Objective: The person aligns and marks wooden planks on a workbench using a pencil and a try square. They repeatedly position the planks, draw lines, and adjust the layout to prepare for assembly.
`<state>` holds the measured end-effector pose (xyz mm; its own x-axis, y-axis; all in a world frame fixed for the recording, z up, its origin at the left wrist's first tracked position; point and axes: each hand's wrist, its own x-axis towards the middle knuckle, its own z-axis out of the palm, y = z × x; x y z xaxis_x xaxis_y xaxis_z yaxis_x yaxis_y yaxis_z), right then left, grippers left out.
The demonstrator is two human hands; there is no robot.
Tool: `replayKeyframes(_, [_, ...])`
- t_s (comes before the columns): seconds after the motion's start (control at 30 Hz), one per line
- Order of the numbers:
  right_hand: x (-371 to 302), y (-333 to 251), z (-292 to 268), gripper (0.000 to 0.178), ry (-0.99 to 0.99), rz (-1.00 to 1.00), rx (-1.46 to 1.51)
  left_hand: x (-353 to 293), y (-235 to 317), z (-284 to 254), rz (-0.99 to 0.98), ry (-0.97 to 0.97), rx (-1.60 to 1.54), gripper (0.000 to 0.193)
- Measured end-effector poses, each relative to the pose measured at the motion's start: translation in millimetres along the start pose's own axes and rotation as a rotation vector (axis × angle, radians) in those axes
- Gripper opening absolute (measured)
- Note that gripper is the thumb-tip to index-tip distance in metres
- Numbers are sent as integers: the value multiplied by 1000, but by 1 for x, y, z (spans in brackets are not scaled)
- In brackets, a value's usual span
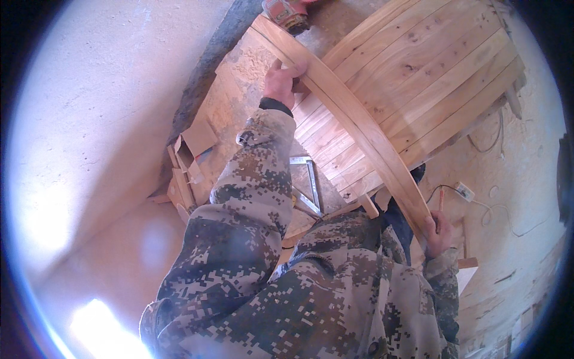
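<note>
A long, narrow wooden board (365, 128) runs slantwise in front of me, from the upper middle down to the right. My left hand (281, 82) grips it near its far end, with the thumb over the face and the other fingers partly hidden. Around the near end, the fingers of my right hand (439, 232) are closed on the edge. Beneath the board lies a broad panel of joined wooden planks (418, 78) with dark knots. The board crosses over this panel; whether the two touch I cannot tell.
A red power tool (286, 13) sits beyond the board's far end. A metal triangular frame (312, 182) lies left of the panel. Cardboard and wood scraps (194, 146) stand by the left wall. Cables and a white power strip (464, 191) are on the floor at right.
</note>
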<state>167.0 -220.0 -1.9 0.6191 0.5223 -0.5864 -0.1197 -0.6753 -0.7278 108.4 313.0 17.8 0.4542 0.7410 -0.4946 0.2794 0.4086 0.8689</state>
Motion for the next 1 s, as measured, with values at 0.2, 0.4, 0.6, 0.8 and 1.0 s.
replayKeyframes(0.2, [-4, 6, 3, 34, 23, -25, -24, 0, -4, -4, -22, 2, 15, 41])
replayKeyframes(0.4, [-2, 7, 3, 34, 5, 12, 2, 1, -5, -4, -13, -8, 13, 43])
replayKeyframes(0.6, [-3, 6, 3, 35, 25, -3, -4, -2, -3, -2, -42, -3, 26, 43])
replayKeyframes(0.8, [-4, 8, 2, 38, 10, -2, 7, -2, -1, -3, -16, -43, 38, 44])
replayKeyframes(1.0, [-3, 24, 6, 41, 7, -44, 33, -1, 0, -6, -14, -83, 76, 42])
